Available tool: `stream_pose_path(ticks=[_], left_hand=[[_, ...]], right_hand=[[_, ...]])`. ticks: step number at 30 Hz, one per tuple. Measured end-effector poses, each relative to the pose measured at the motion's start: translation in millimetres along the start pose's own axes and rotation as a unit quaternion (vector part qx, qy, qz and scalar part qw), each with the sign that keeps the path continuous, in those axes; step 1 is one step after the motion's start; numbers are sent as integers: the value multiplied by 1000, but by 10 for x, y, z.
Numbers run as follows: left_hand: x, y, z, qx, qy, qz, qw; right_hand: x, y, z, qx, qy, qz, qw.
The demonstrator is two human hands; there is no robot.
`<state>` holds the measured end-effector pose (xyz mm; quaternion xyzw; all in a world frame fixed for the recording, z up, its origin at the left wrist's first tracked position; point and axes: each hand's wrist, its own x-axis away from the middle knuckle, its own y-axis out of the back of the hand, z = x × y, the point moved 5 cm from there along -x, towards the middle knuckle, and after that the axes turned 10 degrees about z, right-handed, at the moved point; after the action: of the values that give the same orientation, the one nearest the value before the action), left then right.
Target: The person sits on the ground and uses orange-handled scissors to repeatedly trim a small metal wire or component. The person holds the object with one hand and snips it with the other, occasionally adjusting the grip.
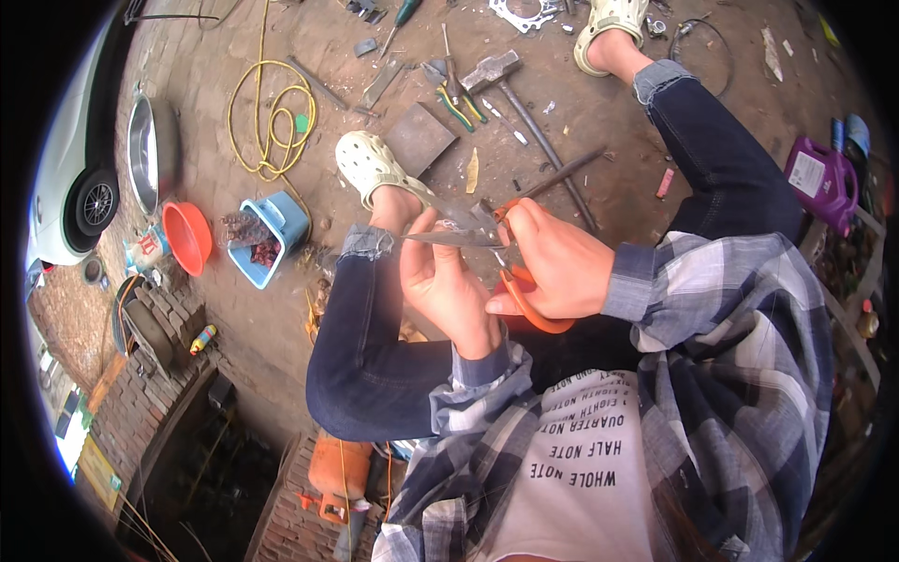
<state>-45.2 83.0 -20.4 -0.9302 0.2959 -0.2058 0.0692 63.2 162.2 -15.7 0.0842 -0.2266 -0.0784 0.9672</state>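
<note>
My right hand (555, 260) is closed around the orange handles of a large pair of scissors (460, 239). The steel blades stand apart and point left, towards my left hand (449, 288). The left thumb and fingers are bent up close around the blades. A small shiny scrap (451, 225) shows near those fingertips; whether they pinch it or a blade is hidden. Both hands are above the gap between my knees. Beyond them on the ground lie a square metal plate (421, 138) and a round metal bar (562, 175).
A sledgehammer (523, 105), pliers (460, 107) and a yellow cord (286, 119) lie on the ground. Left are a blue bin (288, 214), a red basin (187, 237) and a steel basin (156, 154). A purple jug (818, 183) stands right; an orange gas cylinder (339, 467) is near a dark pit (211, 478).
</note>
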Motion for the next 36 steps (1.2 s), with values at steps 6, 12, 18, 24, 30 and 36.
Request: stream_pose_path(ticks=[6,12,18,24,30,36], left_hand=[[-13,140,112,33,-9,25,999],[-20,111,114,33,-39,28,998],[21,145,185,31,-50,34,998],[55,92,153,-9,-59,12,998],[55,109,170,17,-42,14,999],[23,72,177,34,16,56,998]], right_hand=[[-9,-42,-20,-13,-27,-8,1000],[-12,-58,-45,-19,-12,-11,1000],[10,-118,-146,2,-42,-8,999],[17,-140,-178,40,-38,-15,998],[-12,-121,-196,39,-78,5,996],[-43,-122,-279,44,-69,-5,997]])
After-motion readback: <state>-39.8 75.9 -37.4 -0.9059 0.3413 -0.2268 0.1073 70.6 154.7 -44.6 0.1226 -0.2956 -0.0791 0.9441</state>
